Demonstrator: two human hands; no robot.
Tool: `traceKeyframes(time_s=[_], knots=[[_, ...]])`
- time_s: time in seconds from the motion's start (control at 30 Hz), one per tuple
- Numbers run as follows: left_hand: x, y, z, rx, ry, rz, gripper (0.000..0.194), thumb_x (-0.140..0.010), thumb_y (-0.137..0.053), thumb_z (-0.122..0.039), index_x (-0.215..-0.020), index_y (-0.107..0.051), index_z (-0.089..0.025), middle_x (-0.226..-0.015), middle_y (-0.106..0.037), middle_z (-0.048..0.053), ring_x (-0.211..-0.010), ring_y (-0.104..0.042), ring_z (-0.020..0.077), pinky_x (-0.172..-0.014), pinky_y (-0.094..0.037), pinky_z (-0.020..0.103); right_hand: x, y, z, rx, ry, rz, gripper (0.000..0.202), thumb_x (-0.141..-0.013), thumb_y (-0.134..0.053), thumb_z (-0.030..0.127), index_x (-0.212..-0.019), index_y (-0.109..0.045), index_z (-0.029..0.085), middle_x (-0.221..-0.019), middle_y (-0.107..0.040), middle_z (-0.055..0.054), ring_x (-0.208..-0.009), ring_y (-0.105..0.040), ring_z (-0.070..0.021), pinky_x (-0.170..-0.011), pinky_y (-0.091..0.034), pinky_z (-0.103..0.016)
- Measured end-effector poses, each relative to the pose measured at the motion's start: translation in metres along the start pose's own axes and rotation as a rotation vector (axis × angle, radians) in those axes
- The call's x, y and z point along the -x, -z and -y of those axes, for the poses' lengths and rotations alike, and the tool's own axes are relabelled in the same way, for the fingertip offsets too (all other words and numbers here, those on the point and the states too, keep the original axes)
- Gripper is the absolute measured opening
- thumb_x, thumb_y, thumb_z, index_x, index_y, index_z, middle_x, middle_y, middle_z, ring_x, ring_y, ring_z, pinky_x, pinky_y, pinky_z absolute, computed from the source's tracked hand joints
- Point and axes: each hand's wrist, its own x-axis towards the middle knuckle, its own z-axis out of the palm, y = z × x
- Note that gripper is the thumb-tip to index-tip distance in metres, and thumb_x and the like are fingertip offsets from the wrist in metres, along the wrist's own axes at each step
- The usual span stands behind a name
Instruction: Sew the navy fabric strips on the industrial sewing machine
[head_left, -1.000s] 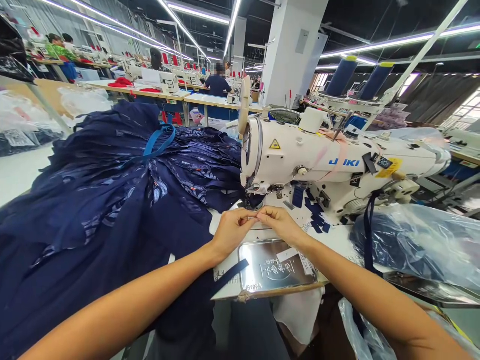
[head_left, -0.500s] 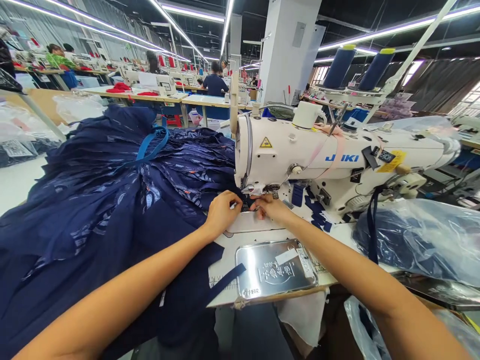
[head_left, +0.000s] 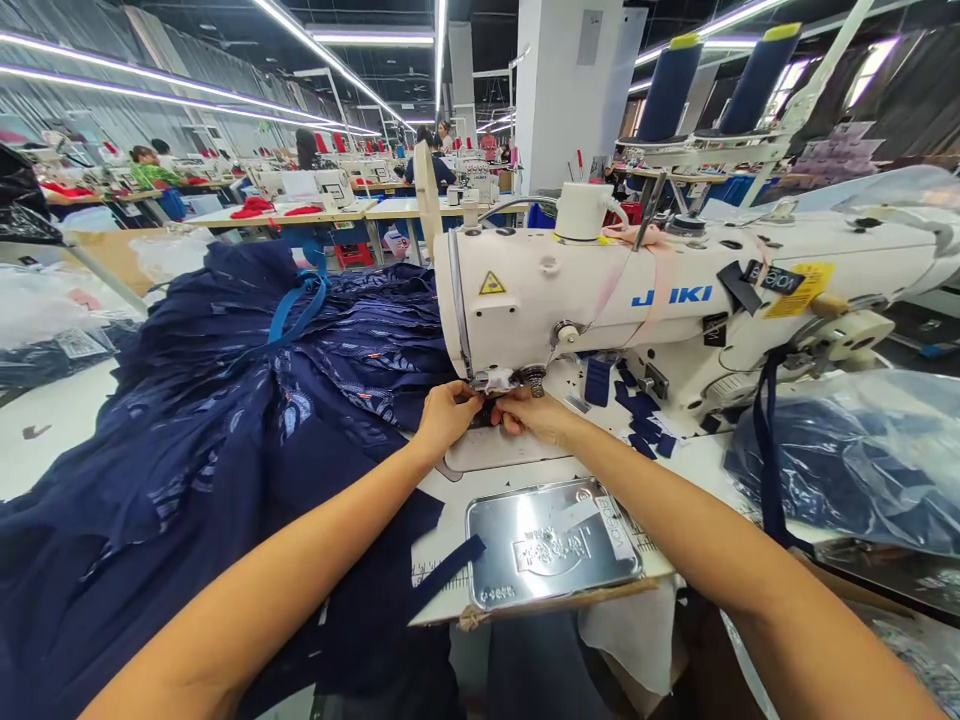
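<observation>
Both hands are at the needle end of a white sewing machine (head_left: pixel 517 290). My left hand (head_left: pixel 448 415) is closed in a pinch just left of the presser foot area, its fingertips beside the navy cloth. From the right, my right hand (head_left: pixel 529 415) reaches under the machine head, thumb and fingers drawn together. A small dark piece shows between the two sets of fingertips; its kind is too hidden to tell. A large bundle of navy garments (head_left: pixel 247 430), with pale printed patterns, lies left of the machine, tied with a blue strap (head_left: pixel 289 312).
A shiny embossed metal tin lid (head_left: pixel 555 545) lies at the table's front edge. Small navy fabric scraps (head_left: pixel 641 410) are scattered behind my right forearm. Clear plastic bags (head_left: pixel 855 460) sit at the right. Two navy thread cones (head_left: pixel 670 90) stand above. Other people work farther back.
The head view has shifted, with the machine appearing slightly larger and farther left. Both hands stay at the needle area, the right fingers a little closer to the left ones.
</observation>
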Motion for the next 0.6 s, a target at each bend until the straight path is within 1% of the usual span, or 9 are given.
traceKeyframes(time_s=[0.2,0.43,0.6], knots=[[-0.0006,-0.0025,-0.0007,-0.014,0.034,-0.038,0.016,-0.061,-0.053,-0.029,-0.065,-0.062,-0.016,-0.061,-0.063,0.001,-0.061,-0.055,0.0151,-0.058,-0.04,0.024,0.0006,-0.0017,0.0006,0.025,-0.018,-0.028,0.024,-0.078,-0.035,-0.001,-0.066,-0.049,0.013,-0.042,-0.052,0.006,-0.025,-0.034,-0.0039,-0.03,-0.025,-0.019],[-0.0019,-0.0037,-0.0039,-0.042,0.059,-0.066,0.014,-0.059,-0.055,-0.027,-0.062,-0.062,-0.015,-0.058,-0.062,0.001,-0.059,-0.054,0.0154,-0.054,-0.037,0.024,0.0036,-0.0017,0.0035,0.049,0.003,-0.025,0.028,-0.077,-0.034,-0.003,-0.06,-0.049,0.014,-0.039,-0.05,0.006,-0.026,-0.034,-0.0039,-0.032,-0.027,-0.019],[-0.0017,-0.0045,-0.0054,-0.051,0.061,-0.077,0.017,-0.061,-0.055,-0.028,-0.064,-0.063,-0.014,-0.058,-0.061,0.001,-0.058,-0.053,0.0145,-0.051,-0.035,0.023,0.0027,-0.0007,0.0024,0.035,0.008,-0.007,0.027,-0.075,-0.034,-0.003,-0.061,-0.05,0.014,-0.041,-0.051,0.006,-0.026,-0.034,-0.0042,-0.033,-0.027,-0.019]])
